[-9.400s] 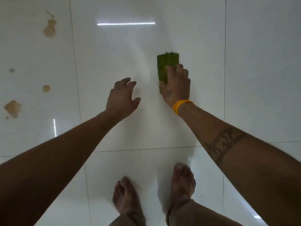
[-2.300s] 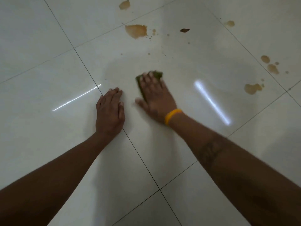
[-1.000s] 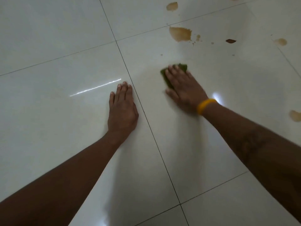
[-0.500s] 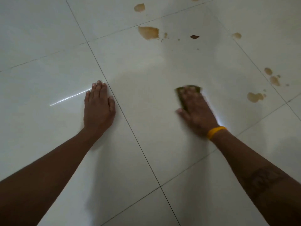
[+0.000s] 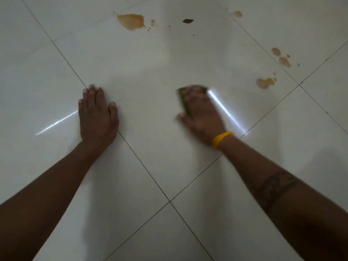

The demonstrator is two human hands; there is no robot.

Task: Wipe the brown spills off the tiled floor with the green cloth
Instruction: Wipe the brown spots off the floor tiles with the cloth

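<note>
Down on the pale tiled floor [image 5: 150, 76], the left hand [image 5: 97, 117] lies flat at centre left of the frame, palm down, fingers together and straight, holding nothing, right over a dark grout line. The right hand [image 5: 201, 113], centre right and blurred, presses flat on the green cloth [image 5: 182, 91], fingers laid over it; only the cloth's far edge and left side peek out beyond the fingertips. There's a yellow wristband [image 5: 222, 138] on that wrist and a dark band tattoo [image 5: 273, 187] further down the forearm. Brown spills sit away from the cloth: a big blotch [image 5: 131, 21] at the upper middle with little specks beside it, a small dark spot [image 5: 187, 21] to its right, a faint drop [image 5: 237, 14] at the upper right, and a cluster of blotches [image 5: 265, 82] at the right edge of the same tile, near the cloth but not touching it. Bright streaks of light gleam beside each hand.
</note>
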